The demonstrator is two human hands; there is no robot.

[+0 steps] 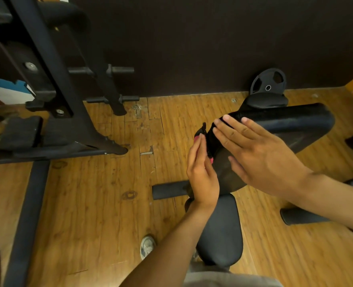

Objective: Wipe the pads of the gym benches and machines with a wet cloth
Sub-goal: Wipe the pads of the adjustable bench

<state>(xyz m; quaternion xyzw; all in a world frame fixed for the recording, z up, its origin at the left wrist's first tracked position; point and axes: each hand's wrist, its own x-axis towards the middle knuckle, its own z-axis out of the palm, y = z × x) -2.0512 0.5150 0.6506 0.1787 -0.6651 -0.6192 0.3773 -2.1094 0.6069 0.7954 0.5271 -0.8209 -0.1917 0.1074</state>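
Observation:
A black cloth with pink trim [210, 139] is draped over the near end of a black bench back pad [295, 121]. My right hand [260, 154] lies flat on top, fingers straight, pressing the cloth onto the pad. From the left side my left hand [201, 172] presses against the cloth with straight fingers; a corner of cloth sticks up past its fingertips. The black seat pad [223, 230] lies below my hands, partly hidden by my left forearm.
Black foam rollers [169, 190] [300, 216] jut out on both sides of the bench. A weight plate [269, 81] leans on the dark wall behind. The black machine frame [53, 79] with pegs fills the left. My shoe [147, 246] stands on the wooden floor.

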